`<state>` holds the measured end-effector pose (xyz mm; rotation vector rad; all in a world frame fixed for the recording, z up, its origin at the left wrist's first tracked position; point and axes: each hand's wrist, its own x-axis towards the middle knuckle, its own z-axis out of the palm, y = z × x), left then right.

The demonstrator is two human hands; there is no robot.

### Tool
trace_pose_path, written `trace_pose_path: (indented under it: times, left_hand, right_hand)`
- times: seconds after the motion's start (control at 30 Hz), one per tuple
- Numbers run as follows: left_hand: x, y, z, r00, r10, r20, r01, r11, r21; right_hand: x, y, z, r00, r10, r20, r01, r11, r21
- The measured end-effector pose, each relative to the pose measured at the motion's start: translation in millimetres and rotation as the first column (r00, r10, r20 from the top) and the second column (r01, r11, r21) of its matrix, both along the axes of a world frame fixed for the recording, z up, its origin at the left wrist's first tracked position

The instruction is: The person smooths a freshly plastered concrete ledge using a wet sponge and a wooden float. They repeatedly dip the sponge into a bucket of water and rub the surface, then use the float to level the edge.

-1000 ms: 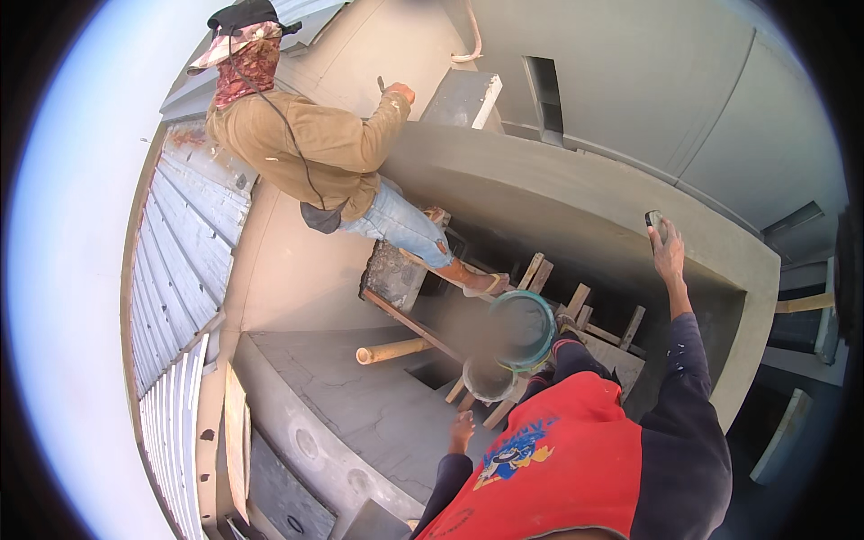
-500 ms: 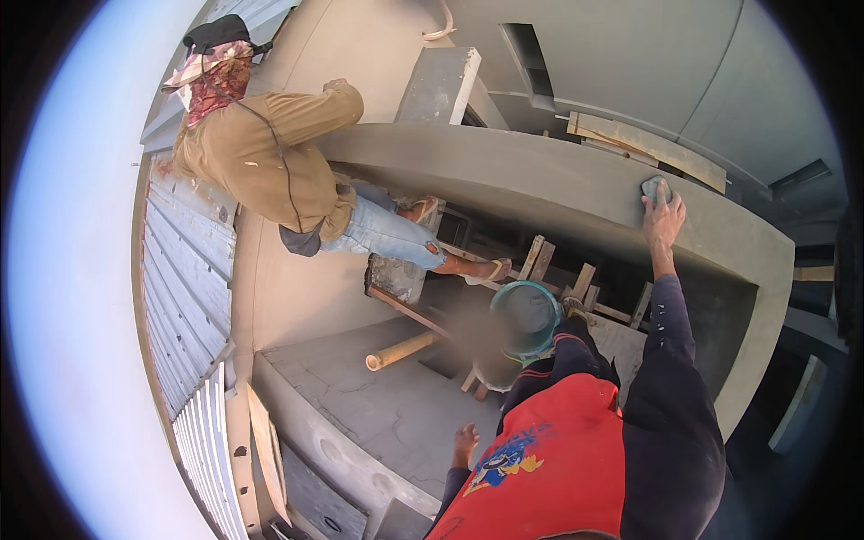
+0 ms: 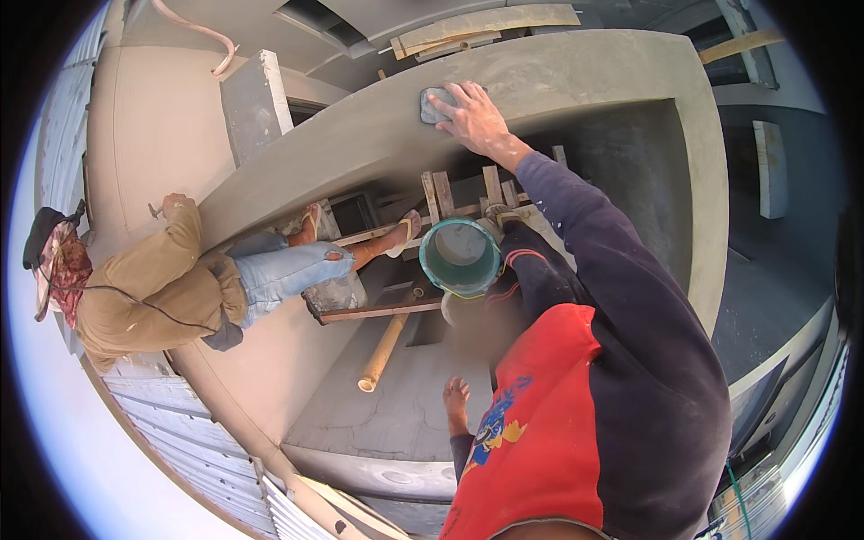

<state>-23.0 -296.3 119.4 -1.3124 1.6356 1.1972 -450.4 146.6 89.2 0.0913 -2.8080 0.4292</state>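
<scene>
My right hand reaches out at full arm's length and presses a grey sponge onto the top of a smooth plastered ledge. Its fingers spread over the sponge's right side. Low down, my left hand hangs beside my body, small in the picture, with loose fingers and nothing visible in it. A teal bucket stands below the ledge near my leg, a little grey material inside.
Another person in a tan jacket stands on the scaffold at left, a small tool in one hand. Wooden planks and a bamboo pole lie around the bucket. More boards rest behind the ledge; corrugated sheets line the lower left.
My view has turned to the right. My right hand has slid the sponge leftward along the ledge. The other person now bends further left, arm lowered.
</scene>
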Motion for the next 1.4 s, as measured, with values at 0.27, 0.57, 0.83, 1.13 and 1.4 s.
trace_pose_path:
  times: [0.27, 0.57, 0.83, 1.13, 1.4]
  left_hand:
    - [-20, -11, 17, 0.985, 0.149, -0.081, -0.161, 0.975, -0.156]
    - [-29, 14, -2, 0.988, 0.079, -0.133, -0.083, 0.996, -0.027]
    - [-38, 19, -20, 0.993, -0.086, -0.082, 0.085, 0.996, -0.008]
    - [-59, 28, -22, 0.982, -0.106, -0.156, 0.104, 0.994, -0.021]
    - [-91, 51, -8, 0.939, -0.245, -0.243, 0.223, 0.968, -0.112]
  right_hand:
    - [-3, 111, -18, 0.836, -0.547, -0.034, 0.548, 0.834, 0.069]
    - [35, 58, -3, 0.973, -0.215, 0.089, 0.214, 0.977, 0.014]
    - [-3, -5, 5, 0.998, -0.008, 0.064, 0.004, 0.998, 0.063]
    - [-25, 59, -8, 0.909, -0.417, 0.001, 0.417, 0.909, 0.029]
    - [11, 45, 2, 0.988, 0.104, 0.117, -0.115, 0.99, 0.087]
